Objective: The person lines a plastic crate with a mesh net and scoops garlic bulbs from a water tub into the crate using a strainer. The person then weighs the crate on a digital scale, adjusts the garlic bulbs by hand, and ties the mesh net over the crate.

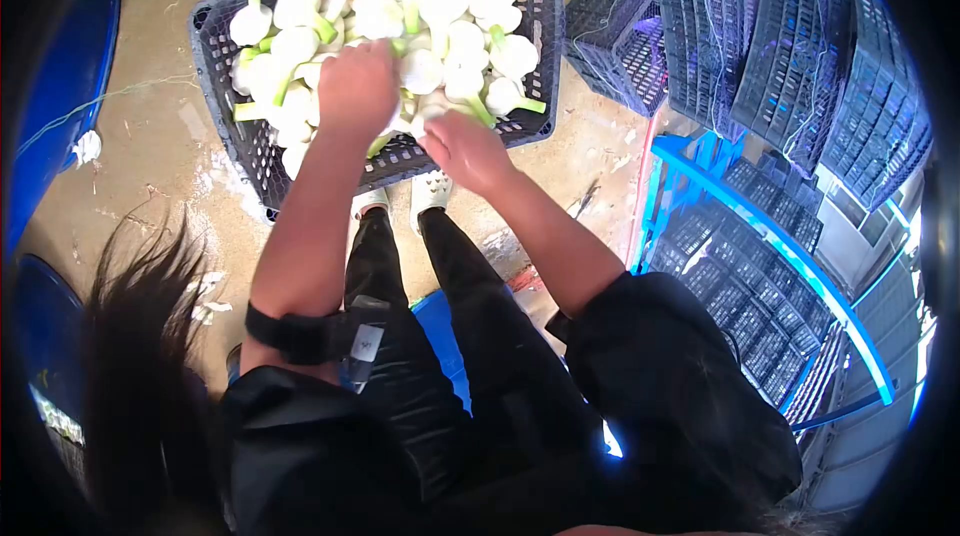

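A dark plastic crate [553, 46] in front of my feet is heaped with white bulbs with short green stems, which look like fresh garlic bulbs [443, 4]. My left hand [358, 91] is closed over the middle of the heap, back of the hand up; what its fingers hold is hidden. Near the crate's front rim, my right hand [468, 153] has its fingers curled at a slightly blurred garlic bulb. My two hands are a short way apart.
Several dark crates [795, 51] stand at the upper right, some with netting. Below them a blue metal frame [770, 231] borders more stacked crates [730, 286]. Blue rounded containers [75, 66] are at the left. Scraps lie on the wet floor [145, 146].
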A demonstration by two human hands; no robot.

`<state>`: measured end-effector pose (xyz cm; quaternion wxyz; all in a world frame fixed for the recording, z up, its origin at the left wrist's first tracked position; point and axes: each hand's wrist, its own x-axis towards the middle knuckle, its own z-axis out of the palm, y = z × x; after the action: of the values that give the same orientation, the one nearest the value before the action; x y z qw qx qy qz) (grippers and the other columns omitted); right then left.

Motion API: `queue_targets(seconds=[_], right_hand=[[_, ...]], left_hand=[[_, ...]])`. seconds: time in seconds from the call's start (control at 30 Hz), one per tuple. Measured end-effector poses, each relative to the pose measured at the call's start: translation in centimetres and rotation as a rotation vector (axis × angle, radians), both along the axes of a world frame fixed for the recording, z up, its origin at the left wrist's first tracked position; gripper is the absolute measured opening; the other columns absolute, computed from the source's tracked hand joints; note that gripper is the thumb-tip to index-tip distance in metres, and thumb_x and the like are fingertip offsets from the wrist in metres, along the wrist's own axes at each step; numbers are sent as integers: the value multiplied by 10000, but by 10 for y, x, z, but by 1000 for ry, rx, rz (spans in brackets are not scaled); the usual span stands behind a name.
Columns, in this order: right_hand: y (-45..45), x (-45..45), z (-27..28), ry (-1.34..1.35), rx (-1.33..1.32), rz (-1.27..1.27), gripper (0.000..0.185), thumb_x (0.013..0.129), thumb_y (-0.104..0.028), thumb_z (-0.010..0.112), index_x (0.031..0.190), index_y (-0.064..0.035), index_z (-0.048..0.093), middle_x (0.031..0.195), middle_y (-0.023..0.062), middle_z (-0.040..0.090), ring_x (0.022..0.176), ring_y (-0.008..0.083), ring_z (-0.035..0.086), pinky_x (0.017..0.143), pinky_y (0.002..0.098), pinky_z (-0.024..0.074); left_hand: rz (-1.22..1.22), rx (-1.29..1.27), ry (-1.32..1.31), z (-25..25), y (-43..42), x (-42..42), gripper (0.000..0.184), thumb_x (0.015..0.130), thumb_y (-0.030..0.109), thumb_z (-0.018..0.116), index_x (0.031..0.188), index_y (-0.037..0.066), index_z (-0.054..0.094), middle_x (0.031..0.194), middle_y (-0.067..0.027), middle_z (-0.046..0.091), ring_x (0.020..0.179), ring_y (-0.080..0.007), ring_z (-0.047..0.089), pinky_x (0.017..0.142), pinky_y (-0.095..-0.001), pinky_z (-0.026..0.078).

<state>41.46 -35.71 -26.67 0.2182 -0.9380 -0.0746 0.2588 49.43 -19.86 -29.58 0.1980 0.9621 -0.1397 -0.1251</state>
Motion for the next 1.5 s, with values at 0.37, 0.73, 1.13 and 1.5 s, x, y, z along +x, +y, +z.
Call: queue_targets(seconds=[0.37,0.73,1.13,1.5], right_hand=[[-12,6,-3,-143,19,78,245,801,-300,562,896,-76,592,858,123,546,803,286,568,702,385,449],[-128,-22,68,201,626,-1172,243,880,-169,518,1005,26,591,715,27,578,579,84,543,540,223,494],[-108,-21,21,350,580,-897,232,850,-186,542,1024,-41,594,773,37,601,620,107,569,513,241,467],[-71,-34,-5,-251,-153,-284,197,821,-176,511,993,-129,595,901,112,594,878,279,554,725,382,454]], left_hand=[[280,-293,-292,35,3,-24,246,753,157,616,976,59,583,889,-143,553,805,-319,530,688,-383,435],[-77,-175,250,2,-75,-64,239,713,164,648,920,55,599,939,-108,544,929,-285,527,820,-372,438],[176,-219,86,2,-86,-57,214,708,245,619,762,38,608,765,-105,559,706,-282,565,628,-381,465],[69,-104,5,40,-68,-38,240,713,228,604,788,4,564,813,-142,534,812,-325,535,687,-412,443]])
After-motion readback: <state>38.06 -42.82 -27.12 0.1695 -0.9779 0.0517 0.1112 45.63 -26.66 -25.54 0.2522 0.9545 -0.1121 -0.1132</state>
